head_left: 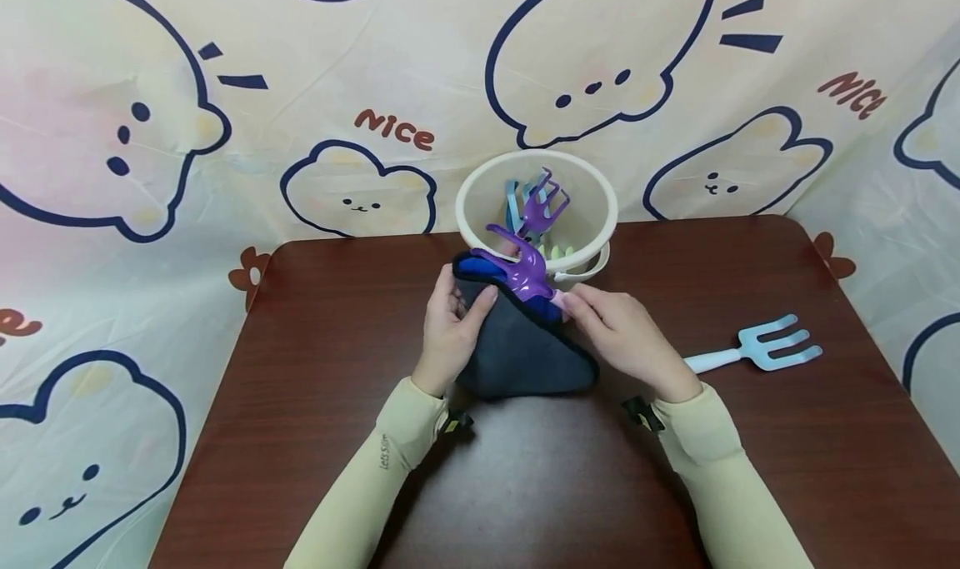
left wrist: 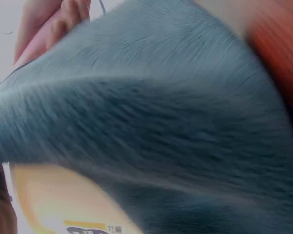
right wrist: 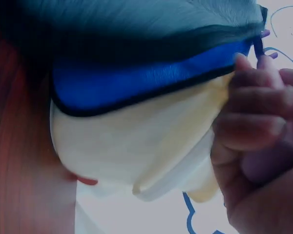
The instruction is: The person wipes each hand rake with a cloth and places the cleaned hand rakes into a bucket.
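Observation:
A dark grey cloth pouch (head_left: 525,348) with a blue lining (right wrist: 136,83) hangs in front of the bucket, its mouth toward the bucket. My left hand (head_left: 452,327) grips its left upper edge, thumb on the near side. In my right hand (head_left: 626,331) is the pink handle of a purple toy hand rake (head_left: 527,275). The rake's head overlaps the pouch mouth, with its curved prongs pointing up and left. In the left wrist view the grey pouch cloth (left wrist: 136,117) fills most of the picture, and the left fingers are largely hidden.
Behind the pouch stands a cream bucket (head_left: 465,207) with a handle. Inside it are another purple rake (head_left: 542,211) and light blue tools (head_left: 513,207). A light blue toy fork (head_left: 772,344) lies on the brown table (head_left: 322,369) at right, its handle partly behind my right wrist.

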